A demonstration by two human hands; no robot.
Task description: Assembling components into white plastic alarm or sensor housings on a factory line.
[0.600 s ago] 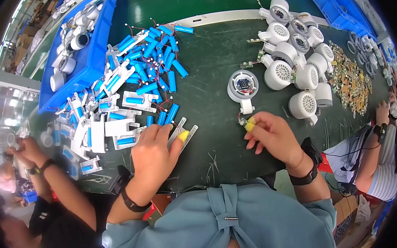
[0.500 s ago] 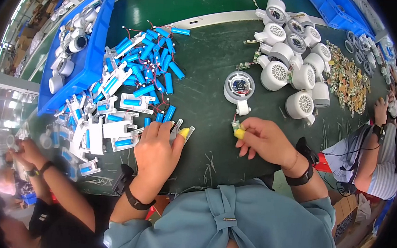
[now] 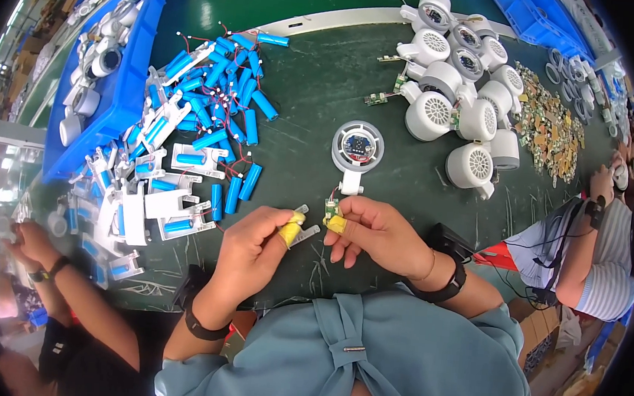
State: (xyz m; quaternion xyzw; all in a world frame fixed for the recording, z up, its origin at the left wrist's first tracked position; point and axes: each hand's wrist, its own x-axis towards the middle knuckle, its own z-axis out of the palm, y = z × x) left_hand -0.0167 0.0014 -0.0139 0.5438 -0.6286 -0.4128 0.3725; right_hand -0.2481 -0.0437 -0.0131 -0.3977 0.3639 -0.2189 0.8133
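My left hand is closed on a white plastic handle shell, whose pronged end sticks out past the fingertips. Most of that shell is hidden by the fingers. A small green circuit board is pinched between the thumb and fingers of my right hand. Wires run from the board to a round white fan-like unit, lying just beyond with its open ring and inner circuitry facing up. Yellow wrapping covers both thumb tips. The two hands are close together but apart.
Blue battery cells with red wires lie heaped at left, beside white handle shells. A blue bin of white parts stands behind. Grilled white units and loose circuit boards are piled right. Co-workers' arms flank me.
My left hand has lifted from the table by the batteries with the handle shell in its fingers. My right hand has moved left with the circuit board. The whole view has shifted slightly.
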